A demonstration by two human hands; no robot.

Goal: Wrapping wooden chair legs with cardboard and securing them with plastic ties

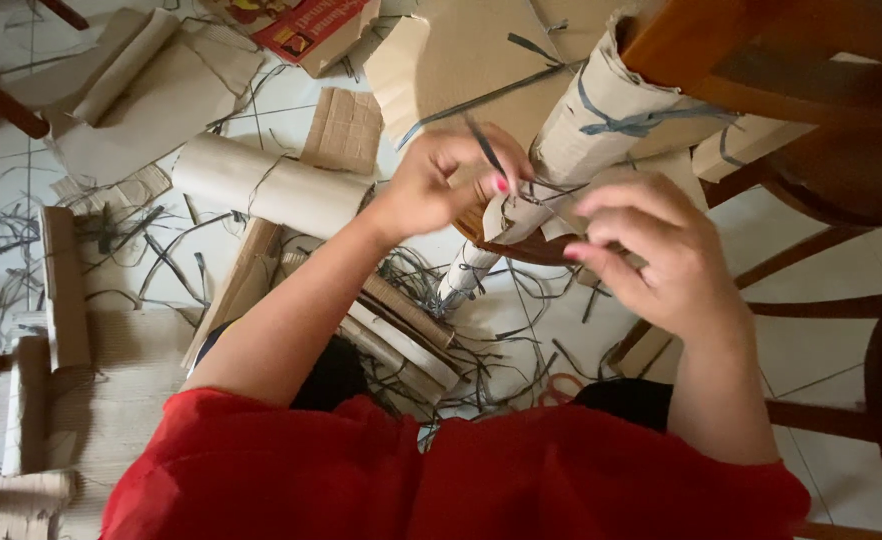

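Cardboard roll (601, 110) between both hands

roll tip: the cardboard roll (571, 140) is cut off under the chair (761, 60) at the top edge
strip end: hidden inside the left hand (441, 180)
right fingertips: blurred on the right hand (651, 250)
scissors (559, 388): mostly hidden by the red shirt (461, 480)

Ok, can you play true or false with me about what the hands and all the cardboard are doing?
1. The left hand pinches a thin dark strip. True.
2. The right hand holds scissors. False: it holds none; its fingers hover by the rolled cardboard tube.
3. The tube is tied with grey-blue string. True.
4. The floor is covered in green carpet. False: it is pale tile, strewn with strips and cardboard.
5. The person wears a red top. True.
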